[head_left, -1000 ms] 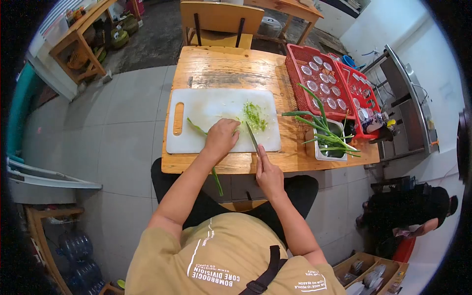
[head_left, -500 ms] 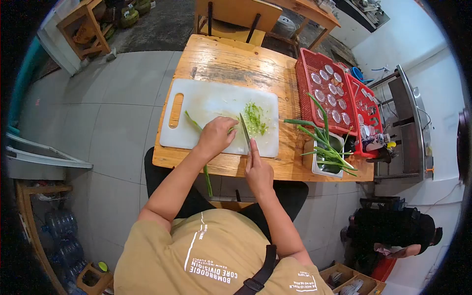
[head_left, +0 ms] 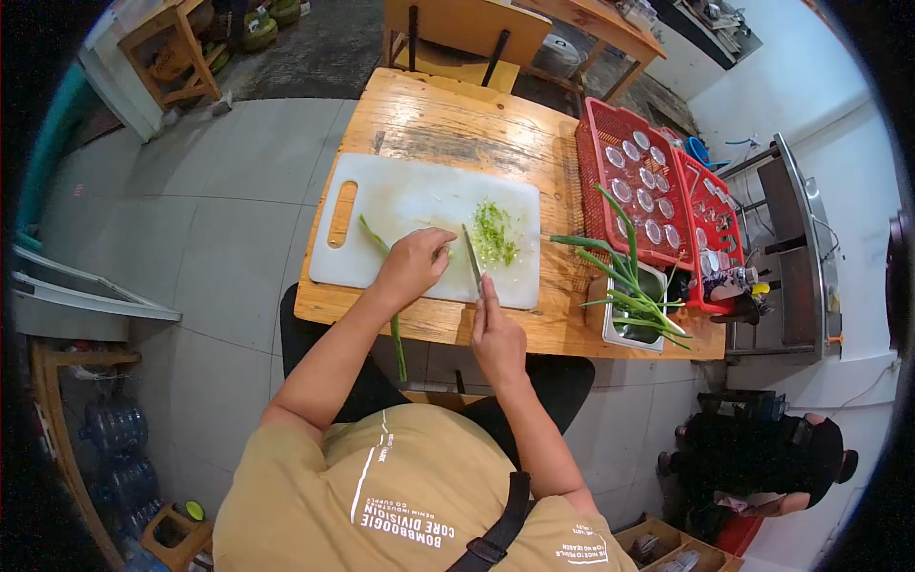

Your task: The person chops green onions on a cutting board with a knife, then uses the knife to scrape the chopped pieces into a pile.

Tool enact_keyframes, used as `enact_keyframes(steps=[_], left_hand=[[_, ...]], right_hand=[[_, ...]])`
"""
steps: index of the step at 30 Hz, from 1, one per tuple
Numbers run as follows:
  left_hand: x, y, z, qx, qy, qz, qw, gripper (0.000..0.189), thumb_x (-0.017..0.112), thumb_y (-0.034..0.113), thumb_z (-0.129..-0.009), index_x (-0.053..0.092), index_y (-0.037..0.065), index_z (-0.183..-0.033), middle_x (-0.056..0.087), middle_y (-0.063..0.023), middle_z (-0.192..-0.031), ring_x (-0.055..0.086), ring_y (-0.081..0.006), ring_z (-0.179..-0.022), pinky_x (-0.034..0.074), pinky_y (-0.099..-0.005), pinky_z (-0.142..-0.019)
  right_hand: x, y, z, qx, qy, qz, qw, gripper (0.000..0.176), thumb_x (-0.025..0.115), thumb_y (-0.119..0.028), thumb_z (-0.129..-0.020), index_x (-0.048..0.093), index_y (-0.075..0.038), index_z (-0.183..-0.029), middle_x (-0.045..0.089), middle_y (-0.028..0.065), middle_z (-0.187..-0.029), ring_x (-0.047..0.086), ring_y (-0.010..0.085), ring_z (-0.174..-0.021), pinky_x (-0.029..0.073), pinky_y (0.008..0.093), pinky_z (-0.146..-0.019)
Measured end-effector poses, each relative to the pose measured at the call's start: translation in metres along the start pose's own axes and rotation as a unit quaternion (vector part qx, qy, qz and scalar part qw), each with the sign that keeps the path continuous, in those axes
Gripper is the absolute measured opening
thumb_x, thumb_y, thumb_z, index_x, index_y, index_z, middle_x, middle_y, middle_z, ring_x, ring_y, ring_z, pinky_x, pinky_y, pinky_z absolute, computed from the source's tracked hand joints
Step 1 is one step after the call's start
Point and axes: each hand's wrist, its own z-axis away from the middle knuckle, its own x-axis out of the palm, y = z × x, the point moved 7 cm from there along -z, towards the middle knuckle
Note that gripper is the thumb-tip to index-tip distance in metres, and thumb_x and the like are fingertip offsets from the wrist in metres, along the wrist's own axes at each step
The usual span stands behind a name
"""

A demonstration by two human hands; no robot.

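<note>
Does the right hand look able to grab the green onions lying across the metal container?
Probably not directly: the right hand holds the knife, though nothing visible blocks its path rightward to the green onions.

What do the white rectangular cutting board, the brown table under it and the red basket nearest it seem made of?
White rectangular cutting board: probably plastic, fairly matte; no grain shows. Rectangular brown table: wood, glossy, likely varnished, with grain lines and reflections. Red rectangular mesh basket: likely moulded plastic, evenly coloured, with perforated walls; sheen unclear.
</note>
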Motion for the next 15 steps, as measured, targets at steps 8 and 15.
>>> enact_keyframes(steps=[8,15], left_hand=[[0.004,0.003,-0.002,0.029,-0.001,-0.025,0.999,0.027,0.070,0.012,-0.098,0.076,0.003,-0.122,0.077,-0.0172,-0.120,0.072,-0.0369,-0.111,0.058,-0.0457,-0.099],[0.008,0.014,-0.008,0.049,0.002,-0.058,0.997,0.025,0.075,0.017,-0.096,0.077,0.005,-0.119,0.076,-0.0157,-0.116,0.070,-0.0360,-0.113,0.057,-0.0454,-0.099]], right_hand=[[-0.007,0.004,0.003,0.021,-0.026,-0.020,0.999,0.052,0.058,-0.025,-0.112,0.050,-0.018,-0.163,0.068,0.0233,-0.070,0.069,0.0426,-0.065,0.054,0.0538,-0.061],[-0.028,0.015,0.016,0.049,-0.001,-0.055,0.997,0.053,0.058,-0.022,-0.113,0.049,-0.024,-0.165,0.068,0.0224,-0.073,0.069,0.0425,-0.065,0.052,0.0516,-0.063]])
